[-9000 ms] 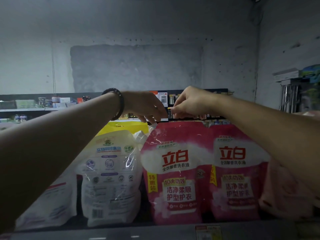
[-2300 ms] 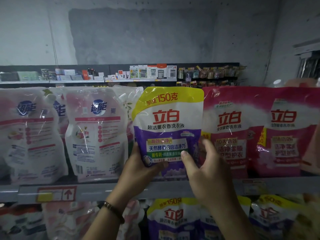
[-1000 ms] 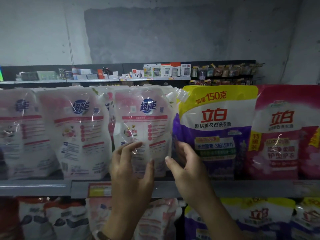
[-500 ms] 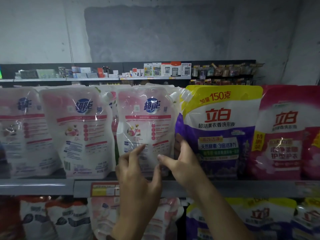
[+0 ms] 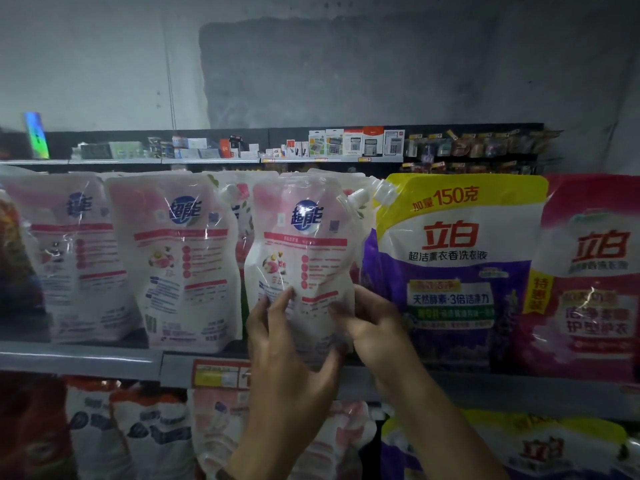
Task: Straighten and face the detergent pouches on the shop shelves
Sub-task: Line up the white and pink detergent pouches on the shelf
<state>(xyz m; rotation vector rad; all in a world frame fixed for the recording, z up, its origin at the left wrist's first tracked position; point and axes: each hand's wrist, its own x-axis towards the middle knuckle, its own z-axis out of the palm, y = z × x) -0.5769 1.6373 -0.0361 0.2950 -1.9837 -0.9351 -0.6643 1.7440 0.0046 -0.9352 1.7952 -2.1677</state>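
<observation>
Step in hand: the person is squaring up one white-and-pink pouch [image 5: 300, 251] in the top row, between a neighbouring white pouch [image 5: 183, 258] and a purple pouch [image 5: 450, 271].
Where the pouch is: it is standing at the front of the upper shelf [image 5: 86, 358], just beside the purple pouch, with its blue logo facing out. Whether its base is resting on the shelf is hidden by the hands.
Left hand [image 5: 287, 344]: its fingers [image 5: 277, 306] are grasping the pouch's lower left part, thumb under the bottom edge.
Right hand [image 5: 374, 327]: it is grasping the lower right edge; blur is hiding how its fingers are lying.
Pouch condition: the film is creasing at the waist and the body is sagging a little above the grip.
Doing it well: in my judgement, both hands should be setting the base flat and turning the label square to the aisle, level with the neighbouring fronts.
Handling: the pouch looks soft and liquid-filled, so squeezing low is likely bulging it; a light hold near the bottom corners is the safer choice.
Risk: the spouts [image 5: 360, 197] are crowding at the top right, so pushing sideways could be tipping the purple pouch.
Remaining: a magenta pouch [image 5: 595, 271] and the lower-row pouches [image 5: 540, 452] are waiting for checking.
</observation>
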